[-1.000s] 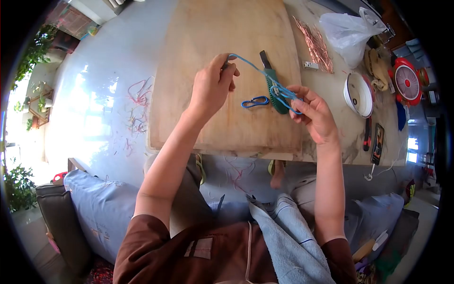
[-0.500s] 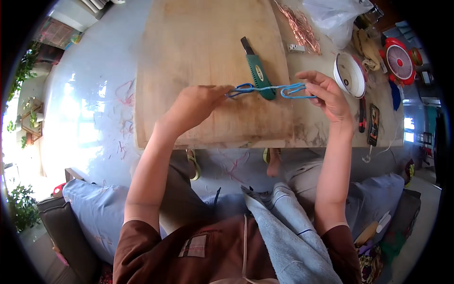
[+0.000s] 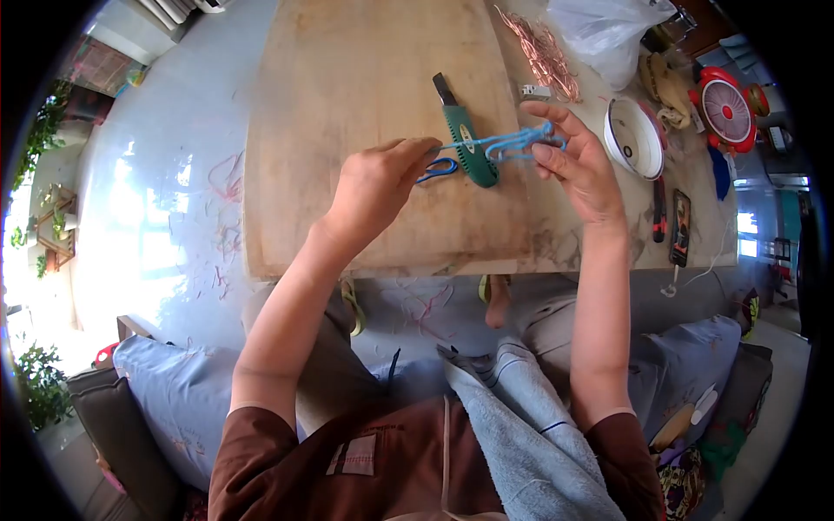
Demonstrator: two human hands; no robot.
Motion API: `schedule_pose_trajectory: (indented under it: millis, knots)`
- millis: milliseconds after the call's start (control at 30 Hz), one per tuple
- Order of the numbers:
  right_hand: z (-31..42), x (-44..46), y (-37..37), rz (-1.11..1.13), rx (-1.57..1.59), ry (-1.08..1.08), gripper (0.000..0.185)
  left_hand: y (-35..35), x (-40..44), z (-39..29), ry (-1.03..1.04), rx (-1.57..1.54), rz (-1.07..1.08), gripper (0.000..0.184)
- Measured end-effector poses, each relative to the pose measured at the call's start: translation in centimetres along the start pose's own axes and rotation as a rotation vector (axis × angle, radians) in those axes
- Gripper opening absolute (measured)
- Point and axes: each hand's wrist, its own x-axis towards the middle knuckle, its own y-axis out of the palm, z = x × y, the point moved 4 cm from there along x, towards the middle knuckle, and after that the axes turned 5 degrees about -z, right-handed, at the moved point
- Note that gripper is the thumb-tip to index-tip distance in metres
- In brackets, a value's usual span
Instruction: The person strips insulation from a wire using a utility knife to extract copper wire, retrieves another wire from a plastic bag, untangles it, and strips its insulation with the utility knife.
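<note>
A thin blue wire point(image 3: 512, 139) is stretched between my two hands over the wooden board point(image 3: 365, 95). My left hand point(image 3: 382, 178) is closed on one end of it, and a dark blue loop hangs out below the fingers. At the other end, my right hand point(image 3: 578, 165) grips a bundle of lighter blue loops between thumb and fingers, its index finger stretched out above them. Beneath the wire lies a green utility knife point(image 3: 472, 152) on the board, its blade extended toward the far side.
Bare copper wire point(image 3: 547, 56) lies in a heap at the far right, near a clear plastic bag point(image 3: 612, 35). A white bowl point(image 3: 632, 139), red-handled tool point(image 3: 659, 208) and dark phone-like object point(image 3: 681, 227) sit at the right. Reddish scraps point(image 3: 426, 308) litter the floor.
My right hand has moved left and slightly up, bringing its blue loops closer to my left hand. The strand between the hands now slants upward to the right, and the loops have shifted.
</note>
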Motion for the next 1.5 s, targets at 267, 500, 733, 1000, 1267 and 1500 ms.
schedule_pose_trajectory:
  millis: [267, 500, 733, 1000, 1267, 1500]
  knots:
    - [-2.0, 0.2, 1.1, -0.137, 0.092, 0.052, 0.015, 2.2, -1.1, -0.7, -0.091, -0.065, 0.113, 0.020]
    - [-2.1, -0.2, 2.6, -0.017, -0.023, 0.079, 0.014, 2.9, -0.7, -1.1, -0.388, -0.571, 0.177, 0.025]
    - [-2.3, -0.2, 3.5, 0.015, -0.005, 0.102, 0.014, 2.6, -0.2, -1.1, -0.458, -0.863, 0.209, 0.032]
    - [-2.9, -0.3, 4.4, 0.123, -0.037, 0.173, 0.016, 2.4, -0.1, -0.8, -0.497, -1.019, 0.138, 0.030]
    - [-3.3, -0.5, 5.2, 0.066, 0.047, 0.229, 0.014, 1.8, 0.0, -0.8, -0.520, -1.091, 0.078, 0.023]
    - [-3.7, -0.3, 5.5, 0.135, 0.133, 0.185, 0.020, 1.4, 0.2, -1.1, -0.478, -1.104, 0.069, 0.023]
